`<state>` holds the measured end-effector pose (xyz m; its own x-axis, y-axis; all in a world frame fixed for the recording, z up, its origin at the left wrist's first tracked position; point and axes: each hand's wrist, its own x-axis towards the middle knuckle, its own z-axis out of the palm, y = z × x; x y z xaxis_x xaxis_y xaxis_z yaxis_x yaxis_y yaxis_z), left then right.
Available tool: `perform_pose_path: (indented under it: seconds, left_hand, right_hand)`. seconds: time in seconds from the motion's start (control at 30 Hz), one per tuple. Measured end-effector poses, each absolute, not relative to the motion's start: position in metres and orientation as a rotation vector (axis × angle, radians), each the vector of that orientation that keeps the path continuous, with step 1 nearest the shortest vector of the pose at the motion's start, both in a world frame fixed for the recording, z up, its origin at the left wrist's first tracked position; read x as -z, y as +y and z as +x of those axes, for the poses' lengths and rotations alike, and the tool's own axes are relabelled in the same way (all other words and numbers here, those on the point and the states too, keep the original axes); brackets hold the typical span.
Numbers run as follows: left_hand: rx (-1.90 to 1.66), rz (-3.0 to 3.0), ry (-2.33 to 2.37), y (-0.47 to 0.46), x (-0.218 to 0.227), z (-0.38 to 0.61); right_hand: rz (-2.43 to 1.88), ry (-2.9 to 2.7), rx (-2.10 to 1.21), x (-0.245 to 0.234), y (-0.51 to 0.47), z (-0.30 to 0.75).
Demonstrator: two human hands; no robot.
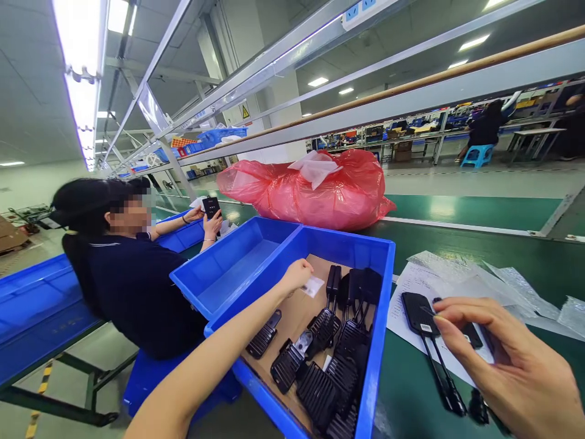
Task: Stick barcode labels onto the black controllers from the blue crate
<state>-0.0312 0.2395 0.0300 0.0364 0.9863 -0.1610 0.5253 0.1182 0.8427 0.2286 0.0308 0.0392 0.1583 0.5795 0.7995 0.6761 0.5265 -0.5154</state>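
My left hand (pixel 299 273) is closed above the cardboard-lined blue bin (pixel 381 341), and a small clear plastic bag (pixel 313 286) hangs at its fingers. Beneath it lie several black ribbed devices (pixel 320 390) with short cables. On the right, my right hand (pixel 512 353) brings thumb and forefinger together over a flat black device (pixel 418 311) with a white label and two cables. Whatever sits between those fingertips is too small to make out. That device rests on a printed paper sheet (pixel 397 314), and a second black piece is partly hidden behind the fingers.
To the left, a second blue bin (pixel 237 268) adjoins the first. A seated co-worker (pixel 132 286) holds a black box (pixel 211 207) in both hands. A red plastic bag (pixel 315 195) sits behind the bins. Clear bubble wrap (pixel 512 286) lies on the green bench (pixel 402 390).
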Motion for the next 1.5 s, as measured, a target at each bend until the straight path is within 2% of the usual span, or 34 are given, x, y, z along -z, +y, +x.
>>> perform_pose_path:
  seconds: [0.2,0.33,0.47,0.57,0.67,0.77,0.83,1.07,1.33,1.4,1.5]
  left_hand:
    - [-0.133,1.675,1.617,0.256,0.041,-0.014]
    - [-0.084,1.709,1.555,0.257,0.043,-0.02]
    - [-0.24,1.954,1.606,0.257,0.007,-0.032]
    - [-0.415,2.232,1.636,0.232,-0.029,-0.036]
    - [-0.567,2.569,1.58,0.176,-0.052,-0.032]
    - [-0.979,3.123,1.327,0.11,-0.055,-0.023]
    - [-1.236,3.24,1.177,0.074,-0.05,-0.019]
    - [-1.507,3.084,1.191,0.031,-0.043,-0.019]
    - [-1.514,3.023,1.21,0.024,-0.037,-0.021]
    - [-1.483,2.835,1.21,0.024,-0.036,-0.026]
    - [-1.28,2.111,1.17,0.024,-0.037,-0.035]
  right_hand:
    - [-1.253,-1.484,0.163,-0.022,0.027,0.246]
    - [-1.305,-1.452,0.173,-0.024,0.026,0.255]
    - [-1.252,-1.486,0.108,-0.023,0.037,0.256]
    - [-1.218,-1.366,-0.253,-0.011,0.058,0.246]
    - [-1.007,-1.191,-0.694,0.0,0.085,0.223]
    - [-0.836,-1.199,-0.975,0.001,0.1,0.199]
    - [-0.736,-1.26,-1.092,-0.003,0.099,0.187]
    - [-0.666,-1.343,-1.122,-0.012,0.076,0.18]
    - [-0.716,-1.395,-1.022,-0.016,0.072,0.176]
    - [-0.695,-1.43,-1.028,-0.025,0.069,0.175]
    - [-0.706,-1.378,-0.999,-0.043,0.063,0.173]
